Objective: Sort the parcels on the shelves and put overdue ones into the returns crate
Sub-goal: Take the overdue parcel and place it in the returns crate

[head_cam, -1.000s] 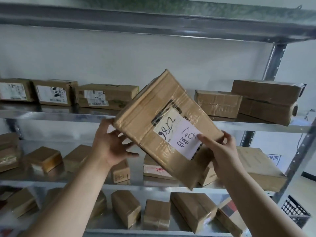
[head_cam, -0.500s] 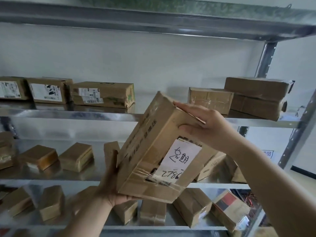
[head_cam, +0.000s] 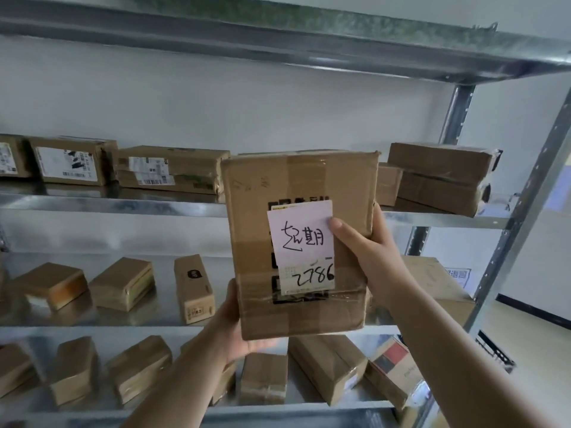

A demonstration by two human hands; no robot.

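While both hands grip it, one cardboard parcel (head_cam: 301, 242) stands upright at frame centre before the metal shelves (head_cam: 123, 202). Left hand (head_cam: 239, 332) cups its bottom-left corner; right hand (head_cam: 367, 251) clasps the right edge, thumb on the white note (head_cam: 301, 230). Two labels show: handwriting, "2786". Right-side stack: two parcels (head_cam: 441, 177).

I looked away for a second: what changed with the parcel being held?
The parcel was turned from tilted to upright, note facing the camera. The left hand shifted to its bottom edge, the right hand to its right side. Shelf parcels stayed put.
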